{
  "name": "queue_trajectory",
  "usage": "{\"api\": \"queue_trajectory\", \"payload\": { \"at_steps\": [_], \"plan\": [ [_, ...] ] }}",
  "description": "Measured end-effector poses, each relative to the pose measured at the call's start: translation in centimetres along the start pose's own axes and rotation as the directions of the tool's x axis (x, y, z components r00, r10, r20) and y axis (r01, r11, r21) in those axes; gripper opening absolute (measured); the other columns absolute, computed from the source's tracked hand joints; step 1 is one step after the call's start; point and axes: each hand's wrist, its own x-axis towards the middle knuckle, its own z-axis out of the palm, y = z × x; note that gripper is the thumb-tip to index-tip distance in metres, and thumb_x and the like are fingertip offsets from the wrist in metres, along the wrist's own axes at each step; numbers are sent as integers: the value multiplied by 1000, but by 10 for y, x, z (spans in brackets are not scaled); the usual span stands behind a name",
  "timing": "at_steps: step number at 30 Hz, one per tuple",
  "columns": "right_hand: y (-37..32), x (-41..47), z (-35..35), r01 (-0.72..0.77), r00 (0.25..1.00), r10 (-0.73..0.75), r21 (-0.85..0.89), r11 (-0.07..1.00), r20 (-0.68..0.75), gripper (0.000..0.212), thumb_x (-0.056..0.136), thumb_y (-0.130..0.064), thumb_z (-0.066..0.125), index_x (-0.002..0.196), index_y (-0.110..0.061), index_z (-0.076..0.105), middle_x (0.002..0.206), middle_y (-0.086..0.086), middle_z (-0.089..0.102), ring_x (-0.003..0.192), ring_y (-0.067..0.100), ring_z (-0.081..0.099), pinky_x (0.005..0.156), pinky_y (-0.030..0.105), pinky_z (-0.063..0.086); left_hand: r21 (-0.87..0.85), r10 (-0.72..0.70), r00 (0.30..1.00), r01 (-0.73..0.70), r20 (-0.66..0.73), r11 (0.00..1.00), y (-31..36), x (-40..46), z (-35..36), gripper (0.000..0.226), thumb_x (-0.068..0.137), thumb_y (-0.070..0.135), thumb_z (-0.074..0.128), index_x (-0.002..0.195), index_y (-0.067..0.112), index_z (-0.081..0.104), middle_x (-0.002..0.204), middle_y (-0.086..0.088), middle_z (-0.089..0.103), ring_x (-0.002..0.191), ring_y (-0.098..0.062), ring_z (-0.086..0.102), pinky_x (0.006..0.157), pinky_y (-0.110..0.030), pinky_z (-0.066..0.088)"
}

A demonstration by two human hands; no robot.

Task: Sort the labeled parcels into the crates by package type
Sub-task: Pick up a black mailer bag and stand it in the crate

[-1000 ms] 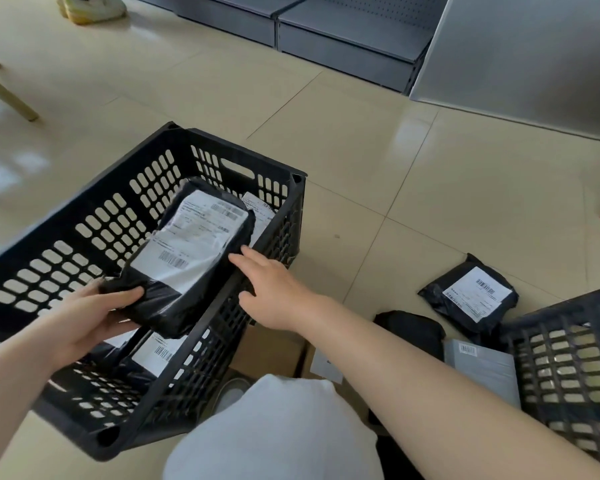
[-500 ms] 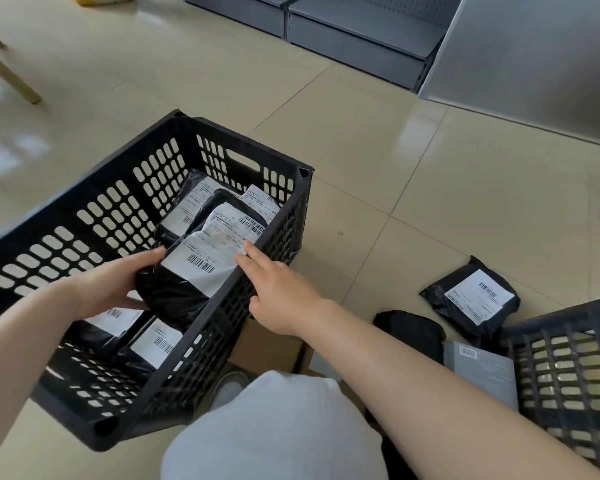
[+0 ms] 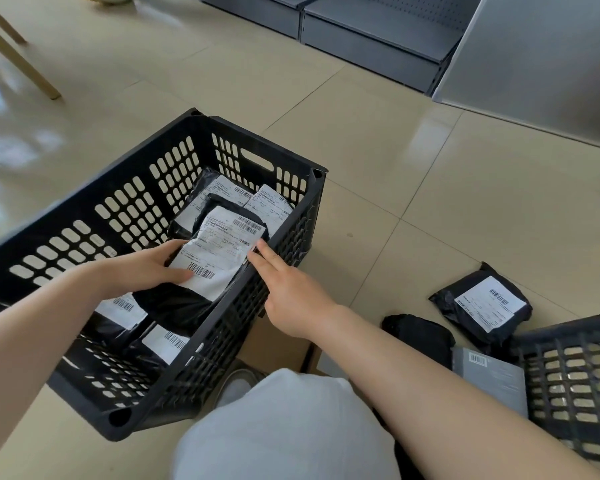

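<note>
Now lowered into the black crate (image 3: 312, 216), no longer held above its rim as a second ago: black labeled parcel (image 3: 208, 265), resting on other parcels inside, so this placement looks nearly done. Left hand (image 3: 142, 268) gripping the parcel's near-left edge, thumb across the label. Right hand (image 3: 288, 292) relaxed, straight fingers touching the crate's right rim beside the parcel. Long axis running from the crate's near-left toward its far-right corner, label up. Right of the crate, on the floor: another black parcel (image 3: 482, 306), unsorted.
</note>
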Motion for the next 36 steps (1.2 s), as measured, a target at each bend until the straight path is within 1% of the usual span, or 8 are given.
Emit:
{"api": "queue_trajectory", "payload": {
  "at_steps": [9,14,18,21,24,27,32,36],
  "plan": [
    [2,0,3,-4,1000,5,31,1000,-10,82,91,-1,42,159,-29,6,163,-18,-18,131,29,45,91,40,49,252,-249,960,210,132,945,-32,-2,-18,81,88,20,73,149,36,22,126,3,64,113,-18,63,100,-37,49],
    [3,1,5,5,1000,-5,13,1000,-20,82,91,-2,43,159,-28,7,164,-16,-18,128,30,47,91,39,48,262,-349,924,302,156,917,-57,5,-1,89,85,18,76,153,31,20,130,-1,59,114,-21,62,102,-40,49],
    [3,1,6,4,1000,-4,9,1000,-25,83,90,0,43,159,-28,6,164,-15,-18,127,30,48,90,39,48,242,-364,926,332,103,912,-58,12,29,91,88,15,71,156,29,12,122,-11,58,97,-28,67,74,-37,59],
    [3,0,5,7,1000,-7,4,1000,-24,83,91,-1,43,159,-28,6,164,-15,-18,127,31,47,91,40,48,291,-343,937,311,64,905,-61,17,42,109,81,27,79,157,28,2,137,-12,49,110,-28,60,87,-38,55],
    [3,0,5,9,1000,-9,6,1000,-24,82,91,-2,44,159,-28,5,165,-14,-17,130,31,46,94,40,47,233,-310,951,302,-2,924,-71,20,50,106,78,28,82,155,28,10,117,-7,57,99,-26,65,78,-39,59],
    [4,0,5,17,1000,-17,1,1000,-24,83,92,-3,45,160,-27,5,165,-13,-17,129,31,46,92,39,48,349,-274,960,279,-63,895,-74,22,58,103,79,33,79,155,19,10,114,-6,55,101,-23,59,86,-37,52],
    [3,-1,3,15,1000,-15,7,1000,-23,82,92,-4,45,160,-28,6,165,-14,-17,128,30,47,88,37,48,455,-269,952,306,-146,836,-71,25,62,104,81,34,75,157,18,6,144,-15,38,121,-30,50,98,-38,46],
    [6,-1,-1,18,1000,-17,27,999,-11,81,93,-7,45,159,-32,7,164,-19,-15,131,27,45,88,37,49,443,-257,949,313,-183,840,-68,25,67,103,83,25,72,158,19,1,148,-19,35,126,-34,49,104,-42,43]
  ]
}}
